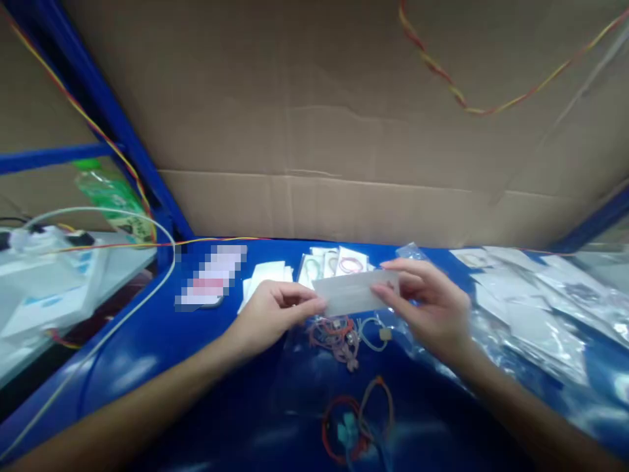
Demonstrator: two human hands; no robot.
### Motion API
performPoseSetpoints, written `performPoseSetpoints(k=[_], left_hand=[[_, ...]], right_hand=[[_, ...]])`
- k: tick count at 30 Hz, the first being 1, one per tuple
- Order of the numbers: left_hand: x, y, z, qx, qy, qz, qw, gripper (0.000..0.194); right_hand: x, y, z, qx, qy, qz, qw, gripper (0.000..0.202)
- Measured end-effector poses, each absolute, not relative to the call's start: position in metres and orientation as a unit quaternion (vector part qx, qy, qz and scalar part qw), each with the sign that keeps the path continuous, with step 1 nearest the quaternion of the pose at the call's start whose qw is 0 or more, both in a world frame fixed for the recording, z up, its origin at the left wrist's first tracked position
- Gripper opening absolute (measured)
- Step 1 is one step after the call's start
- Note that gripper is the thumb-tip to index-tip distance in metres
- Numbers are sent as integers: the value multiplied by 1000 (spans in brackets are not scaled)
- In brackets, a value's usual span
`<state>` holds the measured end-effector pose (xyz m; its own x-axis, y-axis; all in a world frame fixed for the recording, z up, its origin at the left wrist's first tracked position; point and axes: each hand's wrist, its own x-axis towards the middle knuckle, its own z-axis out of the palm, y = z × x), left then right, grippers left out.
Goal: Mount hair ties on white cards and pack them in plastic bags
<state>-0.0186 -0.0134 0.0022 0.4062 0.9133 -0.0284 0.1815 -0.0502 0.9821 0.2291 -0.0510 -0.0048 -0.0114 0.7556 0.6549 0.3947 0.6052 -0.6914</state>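
Note:
A white card [350, 293] is stretched between my two hands above the blue table. My left hand [280, 309] pinches its left end between thumb and fingers. The right end is gripped by my right hand [430, 303], with the thumb in front of the card. Just below the card lie pink and orange hair ties [339, 339] and a pale blue one [374, 334]. Nearer to me are a red band with a teal piece [348, 429] and a brownish loop [377, 406]. Behind the card sit small packs with coloured loops [350, 263].
White cards [268, 274] lie left of centre, beside a pixelated phone-like object [211, 278]. Clear bags with white cards [545, 328] cover the table's right. A green bottle [115, 200] and pale cable [164, 275] are at left; cardboard [314, 131] stands behind.

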Motion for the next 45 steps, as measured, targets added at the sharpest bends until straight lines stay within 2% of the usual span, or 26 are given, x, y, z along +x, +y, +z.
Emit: performPoseSetpoints(k=[4,7,9,14,20,24,28,34,37,41,45], left_hand=[[-18,-15,-1,637,382,316,590,19],[-17,-16,-3,605,378,334,616,30],[-16,-16,-4,587,387,365,610,31],[-18,-13,-4,605,399,377,577,20],[-21,-12,-3,592,402,390,580,23],[-20,-13,-4,572,404,397,593,29],[-19,-13,-7,565,411,408,588,29],[-17,-15,-7,525,388,422,629,35],[-18,-13,-7,509,385,431,638,42],[-19,-10,-5,501,399,455,618,41],[-18,-10,-1,475,413,469,620,40]], right_hand=[[231,-50,-7,-445,-680,52,581,36],[232,-50,-6,-450,-685,34,572,41],[233,-51,-3,-442,-703,30,556,43],[229,-48,5,-423,-748,44,509,42],[219,-31,37,-417,-771,75,476,32],[213,-19,67,-383,-826,84,405,24],[205,-12,77,-345,-856,111,368,26],[196,-5,55,-327,-857,134,375,26],[190,-3,46,-338,-838,112,412,21],[186,-3,42,-388,-786,108,469,27],[186,-3,40,-375,-794,76,472,9]])
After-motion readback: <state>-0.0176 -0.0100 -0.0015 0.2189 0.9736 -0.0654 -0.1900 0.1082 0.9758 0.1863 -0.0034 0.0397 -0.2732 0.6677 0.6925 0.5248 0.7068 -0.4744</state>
